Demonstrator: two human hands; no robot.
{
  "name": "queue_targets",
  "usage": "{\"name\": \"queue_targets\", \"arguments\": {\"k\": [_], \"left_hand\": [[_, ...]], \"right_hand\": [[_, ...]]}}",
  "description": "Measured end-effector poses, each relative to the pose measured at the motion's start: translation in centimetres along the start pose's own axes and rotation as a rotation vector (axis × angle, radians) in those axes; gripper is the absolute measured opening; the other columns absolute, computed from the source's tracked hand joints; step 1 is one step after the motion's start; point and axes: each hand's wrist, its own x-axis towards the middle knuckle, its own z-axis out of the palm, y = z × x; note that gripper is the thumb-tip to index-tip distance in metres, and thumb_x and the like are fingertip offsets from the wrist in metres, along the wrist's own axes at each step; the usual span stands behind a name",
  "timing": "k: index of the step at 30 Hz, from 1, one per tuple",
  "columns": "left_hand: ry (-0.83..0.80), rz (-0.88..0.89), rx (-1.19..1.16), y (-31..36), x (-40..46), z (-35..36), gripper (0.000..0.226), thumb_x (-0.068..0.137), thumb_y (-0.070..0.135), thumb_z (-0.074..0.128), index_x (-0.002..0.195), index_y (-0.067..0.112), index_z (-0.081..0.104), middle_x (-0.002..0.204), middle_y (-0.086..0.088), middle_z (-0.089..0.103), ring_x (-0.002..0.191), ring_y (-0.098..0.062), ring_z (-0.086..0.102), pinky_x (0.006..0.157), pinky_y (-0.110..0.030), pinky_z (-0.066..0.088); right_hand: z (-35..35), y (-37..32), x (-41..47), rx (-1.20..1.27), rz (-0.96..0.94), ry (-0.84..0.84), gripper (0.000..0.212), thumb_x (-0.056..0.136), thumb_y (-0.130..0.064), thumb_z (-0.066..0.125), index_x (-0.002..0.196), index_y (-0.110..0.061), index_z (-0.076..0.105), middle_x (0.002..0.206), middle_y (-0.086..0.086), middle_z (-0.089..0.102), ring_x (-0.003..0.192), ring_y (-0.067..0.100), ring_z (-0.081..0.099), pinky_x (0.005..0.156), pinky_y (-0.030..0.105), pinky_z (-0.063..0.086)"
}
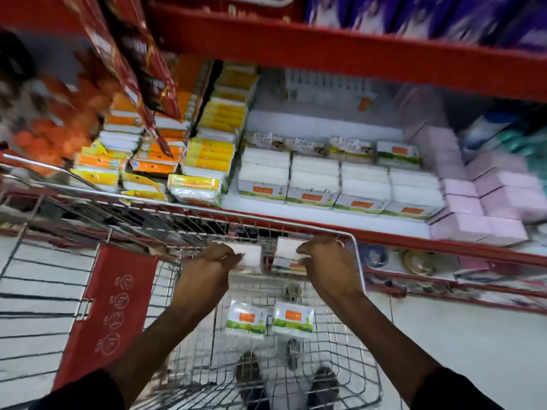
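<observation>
Hands of one person reach out over a wire shopping cart (pixel 266 219) in a shop aisle. The left hand (pixel 213 263) has its fingers curled round the left pack (pixel 250 255), white and blurred. The right hand (pixel 325 263) grips the right pack (pixel 288 253), white with an orange label. Both held packs hang side by side, slightly apart, above the cart's far end and just under its rim. On the cart's wire floor, between the forearms, lie two matching packs (pixel 245 319), flat and next to each other. Beyond the cart a red-edged shelf (pixel 296 216) carries rows of similar white packs (pixel 340 184), with yellow and orange packets (pixel 207 161) to their left and pink packs (pixel 488 202) to their right.
</observation>
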Motion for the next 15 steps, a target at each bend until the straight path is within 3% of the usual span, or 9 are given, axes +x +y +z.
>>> {"name": "queue_targets", "arguments": {"k": [5,15], "left_hand": [[0.136,0.031,-0.001,2.8,1.4,-7.1,0.061,0.046,-0.011,0.084,0.102,0.012,0.076,0.091,-0.003,0.072,0.083,-0.025,0.069,0.054,-0.030,0.056],[0.249,0.109,-0.024,3.5,6.9,-11.1,0.052,0.057,-0.016,0.078,0.104,0.007,0.076,0.092,-0.006,0.071,0.086,-0.030,0.067,0.054,-0.038,0.060]], "right_hand": [[-6.5,-1.0,-0.2,0.001,-0.054,0.138,0.028,0.085,-0.009,0.069,0.111,-0.020,0.071,0.115,0.006,0.068,0.112,0.028,0.059,0.089,0.038,0.053],[-11.7,-0.7,2.0,0.041,-0.034,0.256,0.030,0.087,-0.006,0.062,0.112,-0.021,0.070,0.115,0.001,0.067,0.111,0.020,0.060,0.095,0.033,0.052]]}}
